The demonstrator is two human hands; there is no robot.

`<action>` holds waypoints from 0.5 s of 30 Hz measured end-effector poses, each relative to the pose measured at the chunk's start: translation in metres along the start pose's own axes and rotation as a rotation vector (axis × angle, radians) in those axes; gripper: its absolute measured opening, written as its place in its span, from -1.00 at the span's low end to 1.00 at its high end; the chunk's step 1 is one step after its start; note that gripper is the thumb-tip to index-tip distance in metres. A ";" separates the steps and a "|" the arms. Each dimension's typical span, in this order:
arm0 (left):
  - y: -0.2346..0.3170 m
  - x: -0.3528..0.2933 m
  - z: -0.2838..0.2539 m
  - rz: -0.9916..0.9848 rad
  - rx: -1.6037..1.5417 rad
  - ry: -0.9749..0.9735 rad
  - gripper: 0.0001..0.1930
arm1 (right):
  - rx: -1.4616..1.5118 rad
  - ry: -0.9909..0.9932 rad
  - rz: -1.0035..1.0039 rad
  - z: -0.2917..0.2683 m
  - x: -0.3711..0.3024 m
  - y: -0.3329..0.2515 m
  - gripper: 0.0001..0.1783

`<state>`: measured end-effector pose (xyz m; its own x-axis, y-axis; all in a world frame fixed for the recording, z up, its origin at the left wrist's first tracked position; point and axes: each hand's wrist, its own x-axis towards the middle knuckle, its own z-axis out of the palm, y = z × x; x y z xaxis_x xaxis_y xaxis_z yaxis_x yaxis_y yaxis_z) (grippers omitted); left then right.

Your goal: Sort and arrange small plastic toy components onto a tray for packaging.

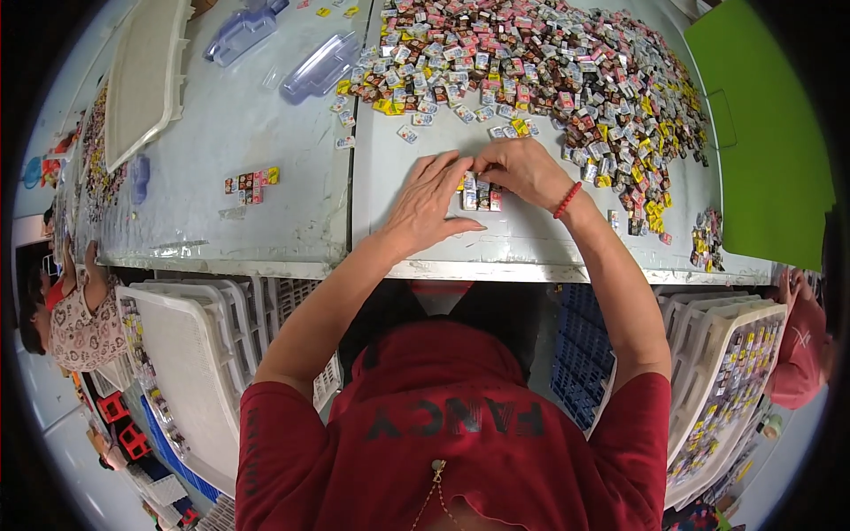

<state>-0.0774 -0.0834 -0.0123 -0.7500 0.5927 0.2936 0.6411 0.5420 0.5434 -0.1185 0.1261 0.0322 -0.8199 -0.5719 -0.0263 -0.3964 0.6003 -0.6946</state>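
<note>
On the table in front of me sits a small block of tiny carton-shaped pieces [481,198], white, pink and dark, lined up side by side. My left hand [425,199] lies along its left side, fingers stretched out and thumb apart, fingertips near its far edge. My right hand [524,170], with a red bead bracelet at the wrist, is bent over the far right of the block. Its thumb and fingers are pinched together there, and what lies between them is hidden. Just beyond it are a few loose pieces, some yellow [521,128].
A large heap of similar pieces [567,71] spreads over the far right. Another small block [252,184] sits left of the table seam. Clear plastic trays [320,67] lie at far left. White crates [190,354] stand beside me; other people [88,319] are at both sides.
</note>
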 end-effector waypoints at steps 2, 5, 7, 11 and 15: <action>0.001 0.000 0.000 0.008 0.007 -0.003 -0.07 | -0.107 0.021 -0.096 0.003 0.000 0.003 -0.87; 0.003 0.002 0.000 0.009 0.039 -0.008 -0.09 | -0.071 0.090 0.014 0.009 -0.008 0.001 -0.86; 0.001 0.000 0.001 0.071 0.117 -0.004 -0.13 | -0.195 0.201 -0.062 0.022 -0.013 0.002 -0.85; 0.004 0.002 0.000 0.145 0.252 -0.048 -0.15 | -0.430 0.556 -0.218 0.048 -0.028 -0.001 -0.84; 0.011 0.002 -0.002 0.109 0.355 -0.122 -0.14 | -0.411 0.583 -0.191 0.047 -0.031 -0.002 -0.82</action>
<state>-0.0720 -0.0776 -0.0047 -0.6632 0.7131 0.2272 0.7484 0.6316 0.2024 -0.0724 0.1164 0.0003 -0.7623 -0.3656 0.5340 -0.5827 0.7468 -0.3206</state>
